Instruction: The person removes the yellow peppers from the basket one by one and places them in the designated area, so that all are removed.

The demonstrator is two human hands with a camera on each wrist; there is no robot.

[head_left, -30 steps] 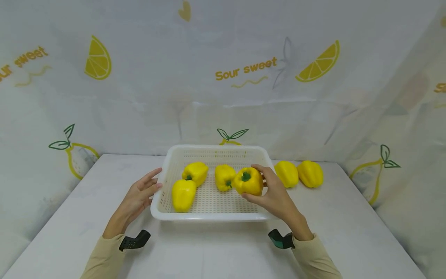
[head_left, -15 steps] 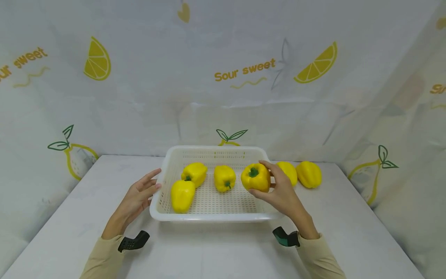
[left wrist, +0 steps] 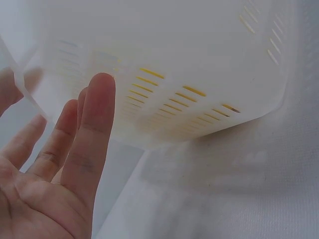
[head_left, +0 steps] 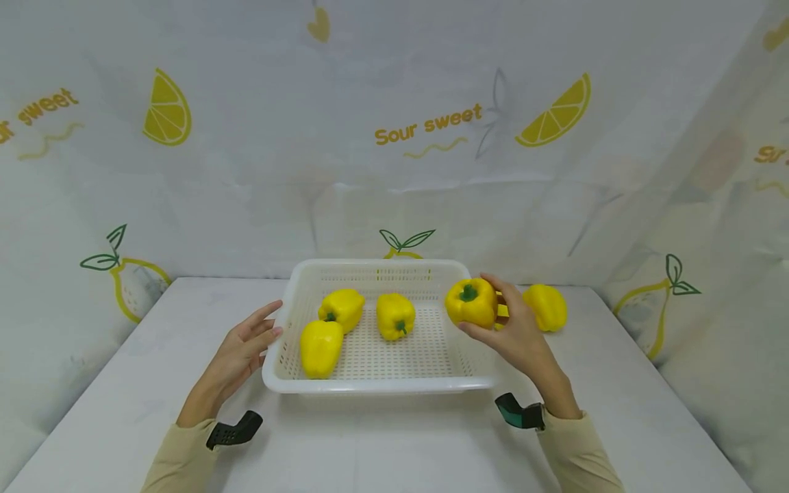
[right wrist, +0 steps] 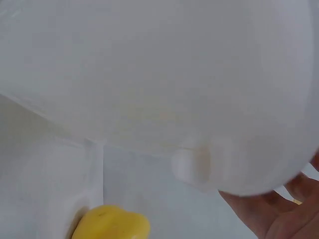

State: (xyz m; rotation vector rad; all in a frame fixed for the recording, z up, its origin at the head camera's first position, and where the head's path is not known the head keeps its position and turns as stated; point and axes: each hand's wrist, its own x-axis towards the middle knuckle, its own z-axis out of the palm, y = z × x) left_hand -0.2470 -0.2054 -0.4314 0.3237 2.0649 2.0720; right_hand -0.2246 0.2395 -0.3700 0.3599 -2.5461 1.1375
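Note:
My right hand (head_left: 520, 335) grips a yellow bell pepper (head_left: 470, 301) by its side, over the right rim of a white plastic basket (head_left: 376, 386). The pepper's green stem faces me. In the right wrist view the basket wall hides that pepper and part of the hand (right wrist: 286, 214). My left hand (head_left: 239, 352) is at the basket's left rim, fingers extended and fingertips right at the edge; the left wrist view shows its palm and spread fingers beside the slotted wall (left wrist: 199, 45). Inside the basket lie three yellow bell peppers (head_left: 342, 309), the middle one (head_left: 396, 316) apart from the left two.
Right of the basket another yellow bell pepper (head_left: 547, 308) lies on the white table (head_left: 622, 383). One more (head_left: 502, 315) shows partly between the right hand's fingers. A lemon-printed white curtain (head_left: 271, 205) hangs behind the table.
My right hand has carried the bell pepper rightward and slightly up, from over the basket's inside to its right rim. My left hand has stayed at the left rim.

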